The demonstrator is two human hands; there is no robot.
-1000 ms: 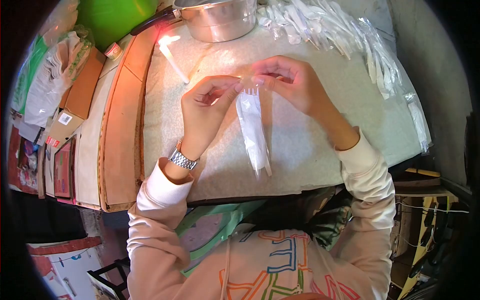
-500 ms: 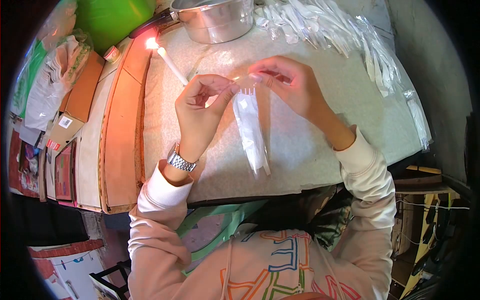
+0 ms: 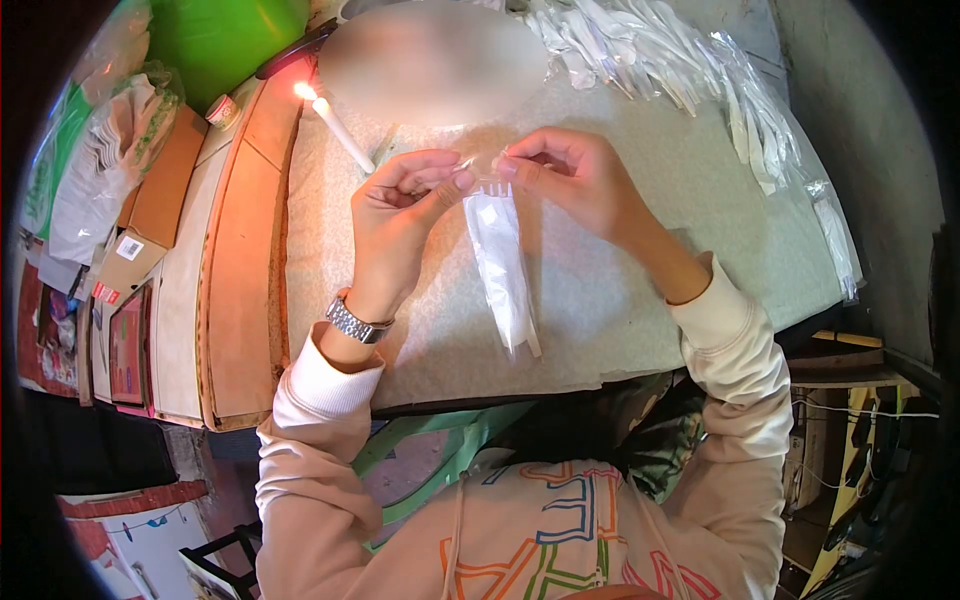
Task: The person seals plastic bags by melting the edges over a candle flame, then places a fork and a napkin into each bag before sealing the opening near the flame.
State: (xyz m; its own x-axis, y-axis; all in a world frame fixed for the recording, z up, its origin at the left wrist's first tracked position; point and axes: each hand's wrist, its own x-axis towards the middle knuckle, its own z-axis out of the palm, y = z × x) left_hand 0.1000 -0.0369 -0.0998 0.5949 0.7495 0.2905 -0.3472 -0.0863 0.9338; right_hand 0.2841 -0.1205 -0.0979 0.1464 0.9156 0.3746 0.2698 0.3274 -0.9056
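Clear sleeve held by its top end between both hands, near a lit candle

Clear sleeve (image 3: 501, 270): over the cloth-like table cover (image 3: 620, 290), tines uppermost. Left hand (image 3: 405, 205): thumb and forefinger together, clamped on one top corner; other fingers curled. Right hand (image 3: 580, 185): thumb and forefinger clamped on the opposite corner. Film between fingertips thin and glossy; cannot tell whether its edge is open or sealed.

Obscured: blurred oval (image 3: 430, 62) covers the far middle of the table; only a dark handle (image 3: 290, 52) and a bit of metal rim emerge. Green object (image 3: 225, 45) cut off at top.

Contents: sleeve holds white fork (image 3: 496, 189) and folded white sheet, its fork handle mostly hidden. Far right, pile of clear packets (image 3: 640, 50) with white pieces inside, exact kinds unclear. Far left, plastic bag (image 3: 105, 160) of stacked white items, beside cardboard box (image 3: 160, 210); box contents not visible. Candle (image 3: 343, 135) leans left, alight, near left hand.
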